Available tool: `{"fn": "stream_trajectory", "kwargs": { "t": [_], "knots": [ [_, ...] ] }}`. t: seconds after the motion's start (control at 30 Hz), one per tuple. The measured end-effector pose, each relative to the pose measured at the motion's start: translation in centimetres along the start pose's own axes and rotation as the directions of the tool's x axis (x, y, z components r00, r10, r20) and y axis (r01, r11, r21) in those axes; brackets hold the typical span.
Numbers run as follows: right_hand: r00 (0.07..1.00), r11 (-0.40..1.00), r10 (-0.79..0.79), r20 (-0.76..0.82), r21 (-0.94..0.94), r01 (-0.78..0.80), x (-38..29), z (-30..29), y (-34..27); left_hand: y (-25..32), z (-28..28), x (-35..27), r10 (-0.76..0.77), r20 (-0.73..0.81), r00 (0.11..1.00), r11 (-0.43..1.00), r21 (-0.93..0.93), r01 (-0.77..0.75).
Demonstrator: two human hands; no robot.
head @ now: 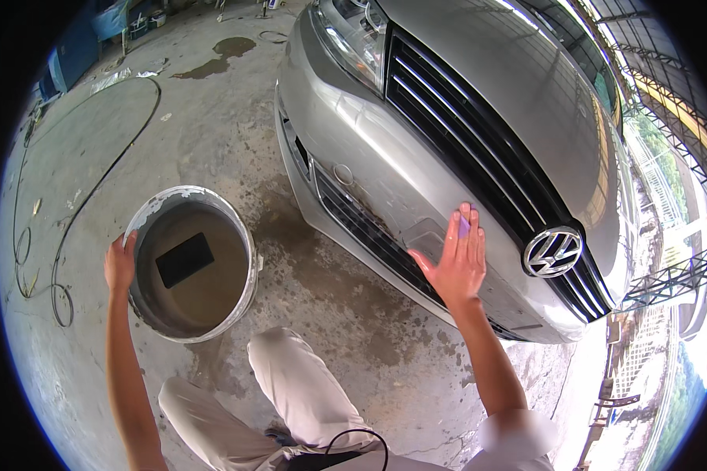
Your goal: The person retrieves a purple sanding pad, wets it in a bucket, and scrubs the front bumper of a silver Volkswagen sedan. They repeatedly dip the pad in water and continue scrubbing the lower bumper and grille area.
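My right hand [461,262] lies flat on the silver front bumper [383,159] of a Volkswagen car, below the black grille [459,112] and left of the round chrome emblem [553,252]. Under its fingers is a thin purple sheet or pad [464,228], mostly covered by them. My left hand [120,262] grips the left rim of a large round bucket [252,247] on the floor. Murky brown water [212,294] fills part of the bucket, and a dark rectangular block or pad [185,259] floats or rests in it.
A black hose [103,162] curves across the concrete floor at the left. Wet patches [306,241] mark the floor between bucket and car. My bent knees [283,353] are just below the bucket. Blue items [79,50] stand at the far upper left.
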State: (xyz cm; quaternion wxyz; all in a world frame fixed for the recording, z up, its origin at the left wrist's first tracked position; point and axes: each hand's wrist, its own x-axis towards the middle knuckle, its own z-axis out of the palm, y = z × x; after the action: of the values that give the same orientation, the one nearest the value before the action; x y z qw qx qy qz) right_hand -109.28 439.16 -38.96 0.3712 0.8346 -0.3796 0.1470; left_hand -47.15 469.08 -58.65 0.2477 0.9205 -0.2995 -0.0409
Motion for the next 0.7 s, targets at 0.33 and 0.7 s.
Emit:
{"fn": "stream_trajectory", "kwargs": {
  "t": [0.33,0.7],
  "knots": [
    [0.989,0.984,-0.056,0.139,0.176,0.031,-4.5,-1.7,4.1,-3.4,1.0,2.4,0.132,-0.004,0.991,0.99,-0.042,-0.132],
    [0.973,0.985,-0.129,0.192,0.134,0.104,-3.4,-2.3,4.4,-5.8,1.6,3.8,0.181,-0.012,0.983,0.983,-0.027,-0.182]
  ]
}}
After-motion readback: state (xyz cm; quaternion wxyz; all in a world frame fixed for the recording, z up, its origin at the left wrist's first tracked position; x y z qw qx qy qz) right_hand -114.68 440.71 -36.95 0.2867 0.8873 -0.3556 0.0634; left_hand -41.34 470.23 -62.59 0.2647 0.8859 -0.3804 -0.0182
